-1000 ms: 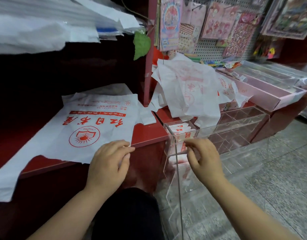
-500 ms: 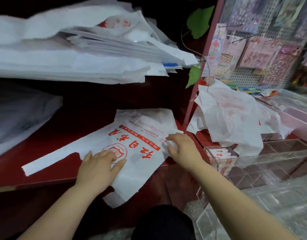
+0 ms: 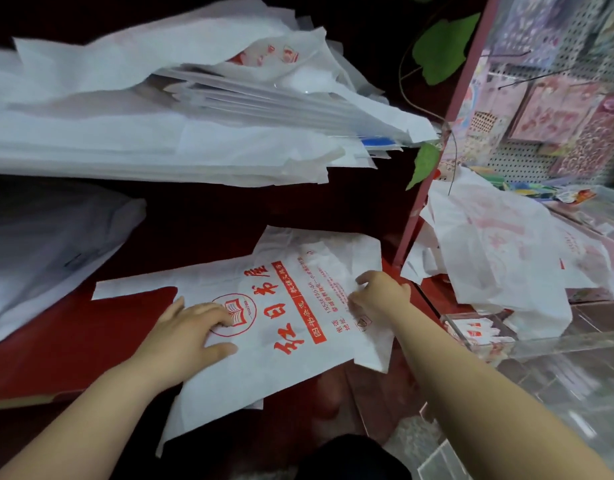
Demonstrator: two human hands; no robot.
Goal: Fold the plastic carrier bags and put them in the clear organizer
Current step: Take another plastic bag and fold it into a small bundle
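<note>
While pressing carrier bag (image 3: 264, 372) flat on red shelf (image 3: 73, 341) with spread left hand (image 3: 191, 332), pinches bag's right edge with right hand (image 3: 378, 296); clear organizer (image 3: 558, 355) right of bag.

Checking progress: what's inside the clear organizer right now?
Folded white-and-red bags stand in one compartment of the clear organizer. A heap of loose bags hangs over its far side, so whatever lies there is hidden.
</note>
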